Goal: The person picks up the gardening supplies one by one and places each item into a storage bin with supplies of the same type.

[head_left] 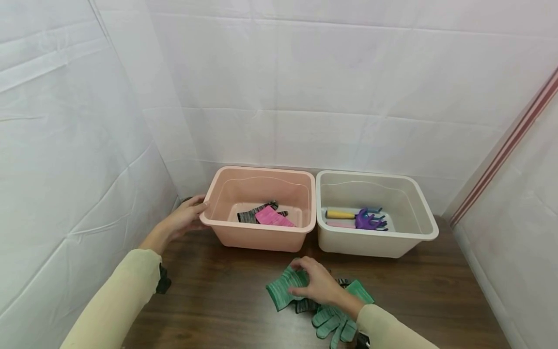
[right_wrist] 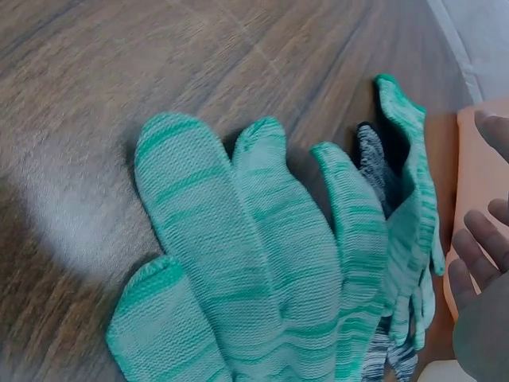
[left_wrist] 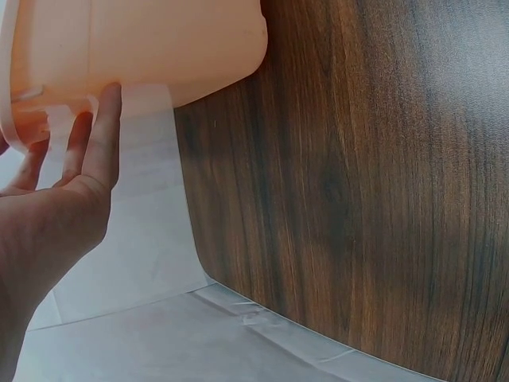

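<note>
My left hand is at the left end of the pink bin. In the left wrist view its fingers reach up, fairly straight, against the bin's outer wall beneath the rim. Over a small heap of knit gloves on the table is my right hand, thumb and fingers apart and gently bent, nothing between them. Nearest to it lies a green glove, cuff to the left. A second green glove spreads its fingers toward me, clearly seen in the right wrist view. Dark grey striped gloves lie partly hidden among them.
Inside the pink bin are a grey-black glove and a pink knit piece. A white bin beside it holds a yellow-handled tool and a purple hand rake. White sheeting hangs behind the dark wooden table.
</note>
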{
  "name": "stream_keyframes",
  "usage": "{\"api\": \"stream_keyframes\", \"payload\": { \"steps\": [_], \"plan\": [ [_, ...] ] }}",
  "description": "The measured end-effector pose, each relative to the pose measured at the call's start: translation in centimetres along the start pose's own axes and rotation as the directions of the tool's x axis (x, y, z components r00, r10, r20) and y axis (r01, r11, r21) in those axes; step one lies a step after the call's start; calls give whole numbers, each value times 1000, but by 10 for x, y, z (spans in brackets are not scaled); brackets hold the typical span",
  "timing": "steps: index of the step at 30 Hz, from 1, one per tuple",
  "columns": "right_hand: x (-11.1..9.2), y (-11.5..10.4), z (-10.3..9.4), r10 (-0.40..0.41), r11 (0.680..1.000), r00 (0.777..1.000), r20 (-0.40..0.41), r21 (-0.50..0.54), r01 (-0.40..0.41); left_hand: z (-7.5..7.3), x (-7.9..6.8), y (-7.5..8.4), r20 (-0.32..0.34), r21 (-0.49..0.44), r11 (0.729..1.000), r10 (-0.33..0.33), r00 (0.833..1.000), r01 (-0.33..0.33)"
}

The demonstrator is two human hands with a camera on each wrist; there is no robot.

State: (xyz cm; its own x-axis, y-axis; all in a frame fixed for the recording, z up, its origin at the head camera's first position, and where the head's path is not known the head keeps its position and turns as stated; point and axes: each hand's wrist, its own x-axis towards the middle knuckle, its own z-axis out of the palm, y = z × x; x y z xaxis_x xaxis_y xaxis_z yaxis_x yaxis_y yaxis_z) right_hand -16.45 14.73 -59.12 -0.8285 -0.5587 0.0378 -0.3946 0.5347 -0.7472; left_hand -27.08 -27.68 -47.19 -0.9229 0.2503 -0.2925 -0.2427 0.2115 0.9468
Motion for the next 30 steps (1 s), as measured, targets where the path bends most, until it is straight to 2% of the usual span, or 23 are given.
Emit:
{"api": "stream_keyframes", "payload": {
  "steps": [12,30],
  "plan": [
    [0,6,14,88,992,995,35,-88,-85,-1,0,-1,3,2,1000,-1,1000,1],
    [0,15,27,30,974,999,-43,-222,-39,-2,2,-2,-2,5,1000,-10,1000,10]
  ]
}}
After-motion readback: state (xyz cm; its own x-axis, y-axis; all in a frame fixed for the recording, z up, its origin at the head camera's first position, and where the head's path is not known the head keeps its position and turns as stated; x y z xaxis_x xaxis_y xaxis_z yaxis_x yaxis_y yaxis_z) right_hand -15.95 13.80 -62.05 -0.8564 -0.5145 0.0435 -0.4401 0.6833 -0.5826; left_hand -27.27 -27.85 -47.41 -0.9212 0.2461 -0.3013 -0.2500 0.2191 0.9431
